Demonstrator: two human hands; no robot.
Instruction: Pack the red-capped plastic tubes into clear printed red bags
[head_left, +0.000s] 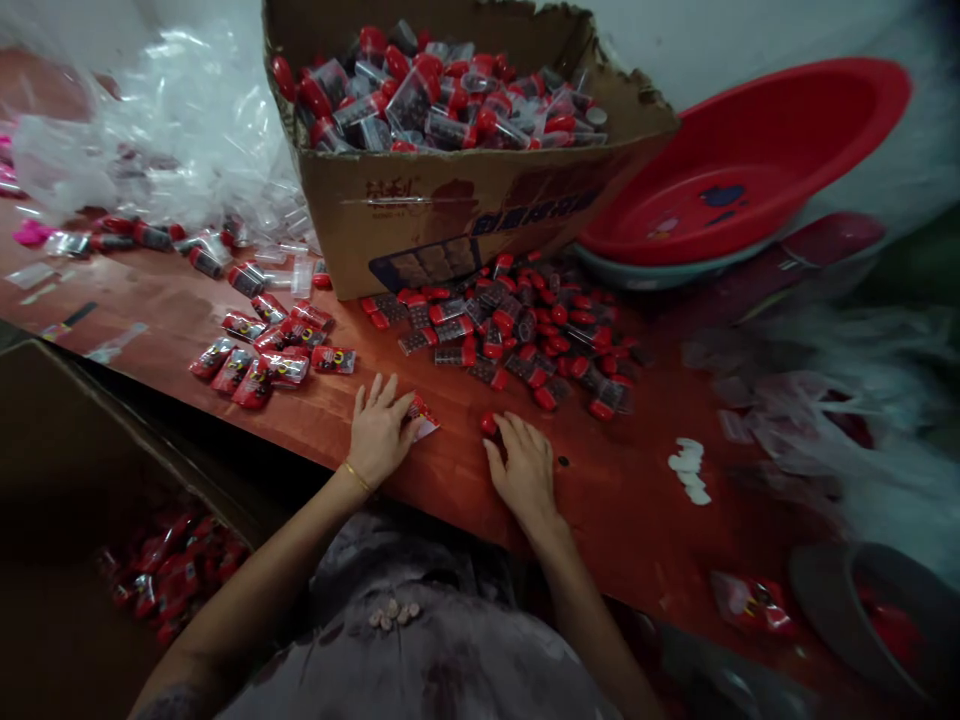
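Observation:
My left hand, with a thin bracelet at the wrist, has its thumb and index finger at the edge of a small red printed card on the red tabletop; its other fingers are spread. My right hand is curled palm-down, fingers closed around a red cap that shows at the fingertips. Whatever lies beneath that palm is hidden. Behind my hands is a heap of clear tubes with red caps and dark contents. Several tubes wrapped in red printed film lie beyond my left hand.
A cardboard box full of red-capped tubes stands at the back. A red basin leans right of it. Clear plastic bags pile up at the left. White discs and a grey bin are rightward. An open carton sits below left.

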